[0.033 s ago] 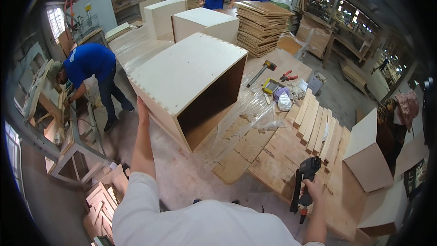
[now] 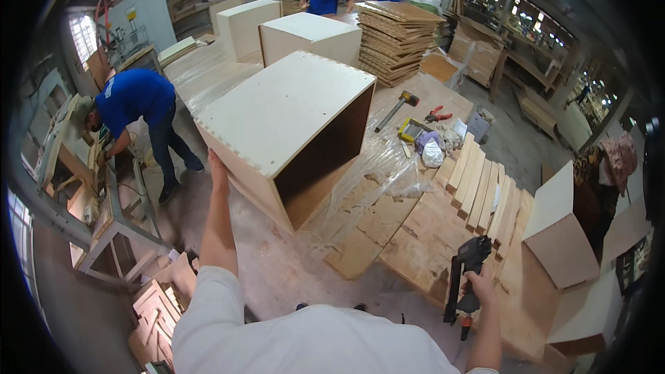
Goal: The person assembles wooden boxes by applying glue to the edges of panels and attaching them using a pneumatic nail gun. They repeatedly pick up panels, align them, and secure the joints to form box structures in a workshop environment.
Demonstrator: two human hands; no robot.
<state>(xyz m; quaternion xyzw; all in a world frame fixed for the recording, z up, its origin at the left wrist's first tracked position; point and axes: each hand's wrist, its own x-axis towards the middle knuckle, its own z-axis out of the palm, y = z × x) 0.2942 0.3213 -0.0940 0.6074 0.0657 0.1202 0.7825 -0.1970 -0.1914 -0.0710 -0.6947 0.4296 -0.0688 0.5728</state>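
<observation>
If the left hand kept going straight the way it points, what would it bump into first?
Probably the big pale wooden box. The left hand reaches up and away from the person, right at the box's near lower corner, and already looks to be touching it, though depth is hard to judge here.

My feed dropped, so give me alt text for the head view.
The person's left hand rests on the near corner of a pale open-sided wooden cabinet box on the workbench, while the right hand holds a black nail gun over wooden slats.
</observation>
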